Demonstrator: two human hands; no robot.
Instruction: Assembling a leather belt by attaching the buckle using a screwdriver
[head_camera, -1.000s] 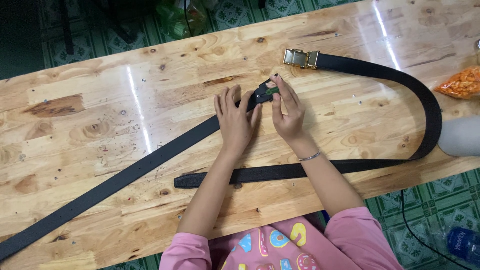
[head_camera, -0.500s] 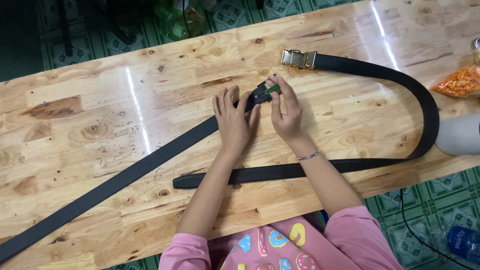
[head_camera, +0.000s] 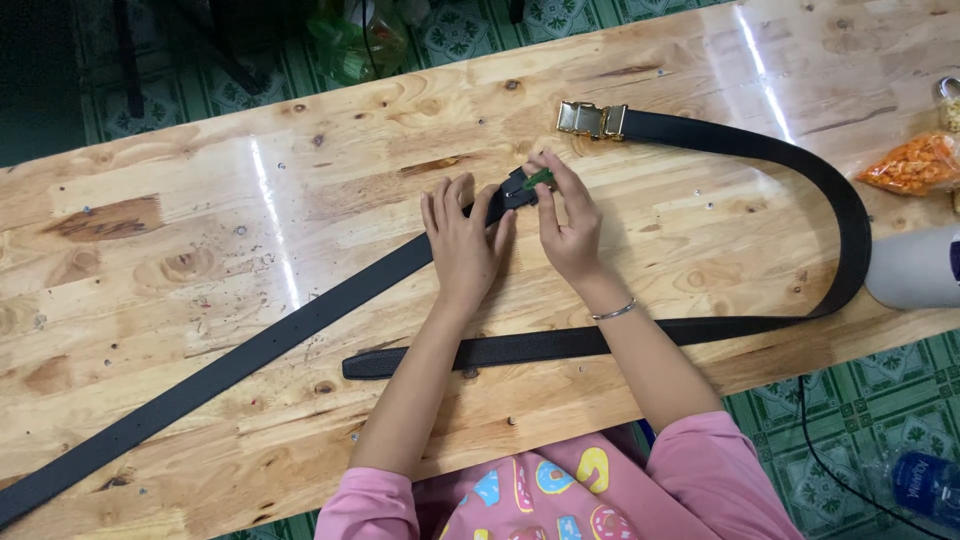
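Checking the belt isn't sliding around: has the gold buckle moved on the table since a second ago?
No. The gold buckle sits in the same spot by the dark knot in the wooden table, as before; the slight shift in the picture matches the whole table's.

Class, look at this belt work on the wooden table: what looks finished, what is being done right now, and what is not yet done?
Looks finished: one black belt already carries a gold buckle and lies curved on the table.
In hand: the left hand presses the second strap flat, while the right hand works a small green tool at its end.
Left: that strap end shows no buckle.
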